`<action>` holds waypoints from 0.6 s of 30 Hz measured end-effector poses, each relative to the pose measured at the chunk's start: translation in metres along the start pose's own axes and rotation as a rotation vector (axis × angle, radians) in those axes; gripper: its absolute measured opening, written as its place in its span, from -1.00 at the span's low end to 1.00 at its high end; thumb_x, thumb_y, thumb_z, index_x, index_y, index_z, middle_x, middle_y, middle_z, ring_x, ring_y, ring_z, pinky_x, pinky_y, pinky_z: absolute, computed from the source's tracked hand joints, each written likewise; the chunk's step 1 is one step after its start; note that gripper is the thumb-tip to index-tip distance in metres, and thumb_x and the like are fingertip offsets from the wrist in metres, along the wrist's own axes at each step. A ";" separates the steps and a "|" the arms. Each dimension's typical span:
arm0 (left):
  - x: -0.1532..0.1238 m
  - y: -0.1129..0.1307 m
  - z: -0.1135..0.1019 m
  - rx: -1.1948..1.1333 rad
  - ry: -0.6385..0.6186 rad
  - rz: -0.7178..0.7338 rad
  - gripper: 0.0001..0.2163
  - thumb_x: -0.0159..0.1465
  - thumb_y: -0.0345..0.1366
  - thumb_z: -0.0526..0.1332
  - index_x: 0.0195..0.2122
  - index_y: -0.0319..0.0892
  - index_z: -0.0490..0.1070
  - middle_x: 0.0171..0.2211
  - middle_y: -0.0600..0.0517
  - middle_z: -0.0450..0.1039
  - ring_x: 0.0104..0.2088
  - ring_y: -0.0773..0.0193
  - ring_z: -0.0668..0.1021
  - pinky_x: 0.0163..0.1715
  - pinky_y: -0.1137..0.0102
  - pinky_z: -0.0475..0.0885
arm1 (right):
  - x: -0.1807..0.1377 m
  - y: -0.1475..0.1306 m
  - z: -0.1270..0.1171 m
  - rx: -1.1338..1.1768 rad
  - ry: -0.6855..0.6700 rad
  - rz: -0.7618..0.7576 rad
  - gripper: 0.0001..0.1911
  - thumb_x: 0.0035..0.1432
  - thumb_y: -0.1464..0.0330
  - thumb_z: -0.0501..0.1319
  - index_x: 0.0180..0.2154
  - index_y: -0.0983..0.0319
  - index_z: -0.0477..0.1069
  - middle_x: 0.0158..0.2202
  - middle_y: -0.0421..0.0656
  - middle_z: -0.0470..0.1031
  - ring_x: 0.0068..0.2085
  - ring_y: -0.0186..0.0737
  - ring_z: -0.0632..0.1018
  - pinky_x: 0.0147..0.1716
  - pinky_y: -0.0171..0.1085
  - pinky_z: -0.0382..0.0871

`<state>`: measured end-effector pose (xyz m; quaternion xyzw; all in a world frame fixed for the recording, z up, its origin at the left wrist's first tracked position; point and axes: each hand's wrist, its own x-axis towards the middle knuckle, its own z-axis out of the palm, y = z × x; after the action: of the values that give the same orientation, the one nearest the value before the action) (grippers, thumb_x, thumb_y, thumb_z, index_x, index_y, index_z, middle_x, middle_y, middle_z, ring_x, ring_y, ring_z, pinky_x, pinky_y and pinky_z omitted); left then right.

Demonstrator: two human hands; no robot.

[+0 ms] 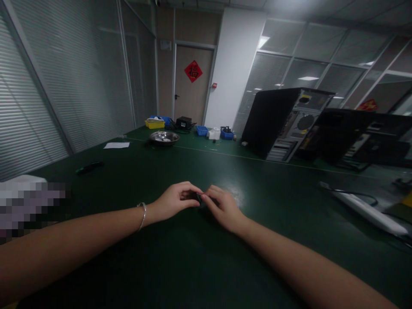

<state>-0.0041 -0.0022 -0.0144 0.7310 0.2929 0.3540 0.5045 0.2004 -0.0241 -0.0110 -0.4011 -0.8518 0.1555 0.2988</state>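
Note:
Over the green table (154,257), my left hand (178,198) and my right hand (223,208) meet at the fingertips. Between them is a small dark object (199,199), mostly hidden by the fingers and too small to name. My left thumb and fingers close on it from the left, with a gap between palm and fingers. From the right, my right thumb and curled fingers pinch the same spot. A silver bracelet (142,216) circles my left wrist.
A metal bowl (164,137), white paper (116,145) and a dark-green tool-like item (90,167) lie on the left. Blue bins (202,131) and a yellow bin (155,124) stand at the back. On the right are a computer tower (283,124) and white power strip (367,210).

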 end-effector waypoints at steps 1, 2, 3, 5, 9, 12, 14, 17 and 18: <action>0.000 0.001 -0.001 0.023 0.035 0.007 -0.77 0.10 -0.42 0.32 -0.18 -0.22 0.47 -0.22 0.01 0.43 -0.15 0.19 0.52 -0.07 0.24 0.43 | 0.000 0.000 0.000 -0.008 0.008 0.017 -0.70 0.33 0.27 -0.01 -0.34 0.23 0.40 -0.37 -0.16 0.36 -0.33 -0.29 0.41 -0.32 -0.32 0.26; 0.000 0.002 -0.001 0.043 0.067 0.012 -0.79 0.10 -0.41 0.32 -0.21 -0.22 0.47 -0.23 0.01 0.44 -0.16 0.20 0.53 -0.08 0.24 0.43 | 0.000 0.000 0.000 -0.019 0.012 0.032 -0.70 0.33 0.27 -0.02 -0.35 0.23 0.40 -0.38 -0.16 0.36 -0.34 -0.29 0.41 -0.32 -0.32 0.26; 0.000 0.003 -0.002 0.056 0.094 0.015 -0.81 0.11 -0.40 0.32 -0.23 -0.22 0.45 -0.25 0.02 0.45 -0.18 0.21 0.53 -0.09 0.25 0.43 | 0.000 0.001 -0.001 -0.032 0.012 0.043 -0.69 0.33 0.28 -0.02 -0.35 0.23 0.41 -0.38 -0.16 0.36 -0.34 -0.29 0.41 -0.32 -0.32 0.26; 0.000 0.004 -0.003 0.060 0.120 0.019 -0.82 0.11 -0.38 0.32 -0.24 -0.22 0.43 -0.27 0.03 0.46 -0.21 0.22 0.54 -0.12 0.26 0.45 | 0.000 0.002 0.000 -0.059 0.004 0.053 -0.70 0.33 0.28 -0.01 -0.36 0.23 0.41 -0.40 -0.17 0.36 -0.35 -0.29 0.41 -0.32 -0.32 0.25; 0.000 0.001 -0.005 0.064 0.136 0.059 -0.79 0.11 -0.38 0.32 -0.21 -0.22 0.42 -0.23 0.01 0.45 -0.18 0.21 0.53 -0.09 0.25 0.45 | 0.001 0.003 0.002 -0.099 -0.005 0.061 -0.70 0.32 0.29 0.00 -0.38 0.23 0.40 -0.41 -0.18 0.35 -0.37 -0.30 0.40 -0.34 -0.32 0.24; 0.000 -0.003 -0.005 0.102 0.146 0.116 -0.79 0.14 -0.37 0.30 -0.18 -0.20 0.47 -0.16 -0.02 0.43 -0.10 0.19 0.51 -0.04 0.25 0.44 | 0.001 0.003 0.001 -0.104 0.002 0.059 -0.70 0.31 0.29 0.01 -0.40 0.24 0.40 -0.41 -0.18 0.35 -0.38 -0.31 0.39 -0.35 -0.32 0.23; 0.000 -0.004 -0.005 0.121 0.139 0.135 -0.81 0.15 -0.36 0.29 -0.19 -0.19 0.50 -0.16 -0.03 0.43 -0.10 0.18 0.51 -0.05 0.26 0.45 | 0.000 0.001 0.000 -0.102 -0.007 0.058 -0.70 0.31 0.29 0.01 -0.38 0.23 0.42 -0.40 -0.17 0.35 -0.38 -0.31 0.39 -0.37 -0.33 0.23; -0.001 -0.003 -0.005 0.150 0.101 0.109 -0.80 0.16 -0.34 0.29 -0.18 -0.19 0.50 -0.17 -0.04 0.48 -0.10 0.16 0.52 -0.04 0.25 0.45 | 0.000 -0.002 -0.002 -0.109 -0.026 0.060 -0.71 0.31 0.29 0.01 -0.35 0.22 0.44 -0.40 -0.17 0.36 -0.37 -0.30 0.39 -0.38 -0.33 0.23; -0.002 -0.002 -0.005 0.161 0.091 0.097 -0.80 0.16 -0.34 0.29 -0.17 -0.18 0.50 -0.16 -0.04 0.50 -0.10 0.16 0.53 -0.04 0.24 0.45 | 0.000 -0.003 -0.003 -0.111 -0.029 0.059 -0.71 0.31 0.29 0.01 -0.34 0.22 0.44 -0.40 -0.17 0.36 -0.38 -0.30 0.39 -0.37 -0.33 0.23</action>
<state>-0.0098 -0.0005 -0.0151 0.7655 0.3074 0.3862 0.4127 0.2003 -0.0258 -0.0076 -0.4399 -0.8511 0.1226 0.2591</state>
